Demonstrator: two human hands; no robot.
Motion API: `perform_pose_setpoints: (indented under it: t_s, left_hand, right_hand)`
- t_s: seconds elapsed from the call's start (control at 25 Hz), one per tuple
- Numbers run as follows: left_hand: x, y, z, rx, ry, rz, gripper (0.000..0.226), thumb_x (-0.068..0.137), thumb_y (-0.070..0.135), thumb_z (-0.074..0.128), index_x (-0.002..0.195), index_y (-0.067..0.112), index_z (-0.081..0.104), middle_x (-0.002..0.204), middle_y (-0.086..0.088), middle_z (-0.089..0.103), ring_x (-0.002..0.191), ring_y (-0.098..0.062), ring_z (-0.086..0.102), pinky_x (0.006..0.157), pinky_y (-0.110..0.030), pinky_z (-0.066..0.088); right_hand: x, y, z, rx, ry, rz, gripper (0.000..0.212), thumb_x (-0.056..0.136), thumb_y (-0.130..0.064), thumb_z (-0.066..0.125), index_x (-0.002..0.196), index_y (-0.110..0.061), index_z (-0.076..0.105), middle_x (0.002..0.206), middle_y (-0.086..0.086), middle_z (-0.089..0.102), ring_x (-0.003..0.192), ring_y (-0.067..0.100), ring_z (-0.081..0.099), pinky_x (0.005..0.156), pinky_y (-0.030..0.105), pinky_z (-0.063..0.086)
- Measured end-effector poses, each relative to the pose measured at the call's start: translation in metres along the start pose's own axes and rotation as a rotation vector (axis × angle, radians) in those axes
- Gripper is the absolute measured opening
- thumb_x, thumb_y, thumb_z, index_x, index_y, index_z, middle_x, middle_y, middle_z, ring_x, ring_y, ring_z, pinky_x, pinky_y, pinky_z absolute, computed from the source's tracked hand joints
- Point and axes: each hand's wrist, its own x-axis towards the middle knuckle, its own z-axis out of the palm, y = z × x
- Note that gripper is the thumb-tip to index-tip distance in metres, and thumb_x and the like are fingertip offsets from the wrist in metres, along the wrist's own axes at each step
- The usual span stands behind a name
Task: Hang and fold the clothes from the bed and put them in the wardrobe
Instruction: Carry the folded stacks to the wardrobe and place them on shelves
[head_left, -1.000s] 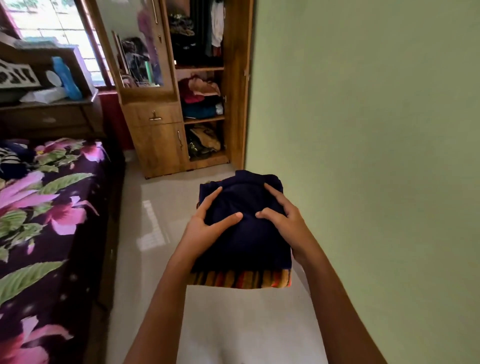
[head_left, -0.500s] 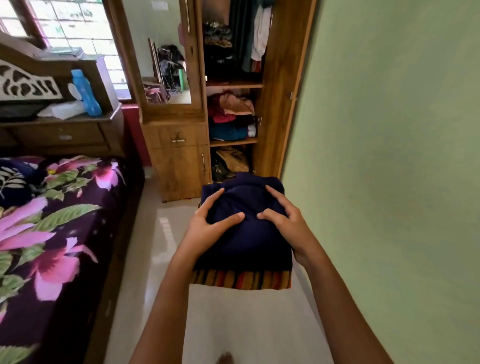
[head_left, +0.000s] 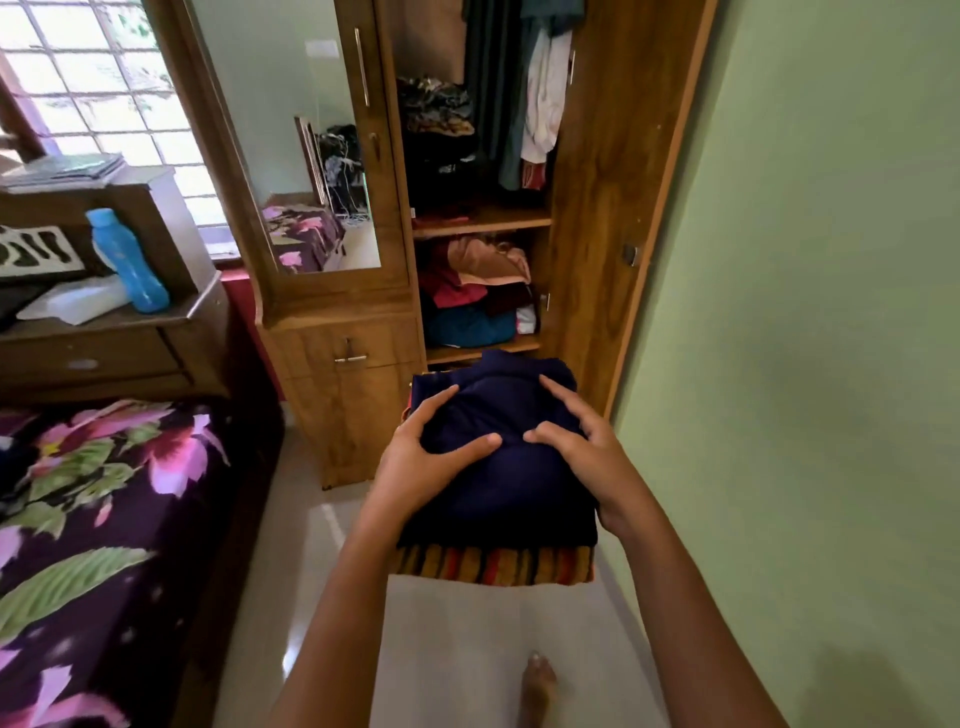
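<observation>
The wooden wardrobe (head_left: 613, 208) stands open at the far side, with clothes hanging above and heaped on its shelves. The flowered bed (head_left: 104, 519) lies at the left. In front of the wardrobe the folded stack (head_left: 498, 493) (navy piece on top, striped one beneath) is held in the air. The left hand (head_left: 415, 462) and the right hand (head_left: 589, 457) grip its two sides, thumbs on top.
</observation>
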Motion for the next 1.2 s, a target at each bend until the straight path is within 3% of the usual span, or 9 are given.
perform_pose_setpoints:
  t_s: [0.24,0.32,0.52,0.72,0.84,0.96,1.08,1.2]
  left_hand:
    - [0.186,0.026,0.011,0.038,0.024,0.021,0.071,0.066,0.049,0.075,0.129,0.047,0.041,0.145,0.004,0.035,0.130,-0.017,0.037,0.104,-0.035,0.037]
    - [0.248,0.045,0.013,0.033,0.050,0.041,0.068,0.066,0.050,0.075,0.126,0.049,0.041,0.142,0.005,0.037,0.128,-0.016,0.040,0.101,-0.033,0.039]
    - [0.370,0.076,0.010,-0.005,0.070,0.112,0.068,0.069,0.046,0.075,0.129,0.043,0.044,0.134,0.010,0.040,0.115,-0.005,0.039,0.091,-0.022,0.036]
    - [0.516,0.114,-0.008,-0.044,0.093,0.202,0.072,0.069,0.043,0.076,0.134,0.038,0.044,0.129,0.011,0.038,0.117,-0.007,0.042,0.094,-0.022,0.037]
    - [0.595,0.143,-0.026,-0.054,0.088,0.265,0.074,0.068,0.040,0.077,0.134,0.037,0.045,0.126,0.010,0.038,0.113,-0.007,0.043,0.091,-0.020,0.037]
    - [0.680,0.183,-0.055,-0.057,0.114,0.333,0.077,0.064,0.042,0.079,0.133,0.036,0.046,0.134,0.008,0.044,0.113,-0.006,0.046,0.093,-0.019,0.039]
    - [0.749,0.218,-0.084,-0.053,0.147,0.396,0.076,0.067,0.039,0.077,0.135,0.035,0.043,0.136,0.012,0.038,0.115,-0.002,0.038,0.091,-0.012,0.033]
    - [0.804,0.241,-0.109,-0.005,0.202,0.391,0.084,0.059,0.053,0.081,0.132,0.044,0.042,0.145,0.005,0.032,0.127,-0.013,0.038,0.099,-0.023,0.034]
  right_hand:
    - [0.187,-0.030,-0.020,-0.004,-0.020,-0.034,0.057,0.084,-0.018,0.067,0.130,-0.046,0.049,0.141,-0.012,0.038,0.120,0.009,0.041,0.089,0.022,0.043]
    - [0.249,-0.050,-0.027,-0.016,-0.031,-0.053,0.056,0.084,-0.020,0.066,0.130,-0.047,0.049,0.145,-0.011,0.035,0.125,0.011,0.039,0.095,0.026,0.043]
    - [0.378,-0.088,-0.033,-0.002,-0.062,-0.095,0.055,0.084,-0.017,0.066,0.131,-0.043,0.049,0.131,-0.012,0.041,0.114,0.007,0.042,0.079,0.016,0.041]
    - [0.523,-0.138,-0.030,0.014,-0.087,-0.152,0.051,0.081,-0.024,0.070,0.121,-0.050,0.053,0.138,-0.007,0.046,0.117,0.015,0.051,0.086,0.026,0.048]
    - [0.596,-0.175,-0.022,0.070,-0.079,-0.216,0.050,0.081,-0.020,0.069,0.121,-0.046,0.054,0.137,-0.004,0.049,0.112,0.015,0.056,0.076,0.022,0.051]
    - [0.674,-0.226,-0.008,0.126,-0.088,-0.295,0.049,0.081,-0.017,0.069,0.120,-0.043,0.056,0.138,-0.003,0.049,0.103,0.011,0.059,0.061,0.014,0.052]
    - [0.744,-0.269,0.011,0.156,-0.115,-0.373,0.049,0.080,-0.018,0.070,0.119,-0.043,0.057,0.128,-0.002,0.059,0.102,0.014,0.063,0.069,0.020,0.054]
    - [0.805,-0.303,0.028,0.182,-0.173,-0.422,0.050,0.081,-0.015,0.069,0.123,-0.038,0.057,0.115,-0.001,0.066,0.096,0.013,0.066,0.066,0.020,0.054]
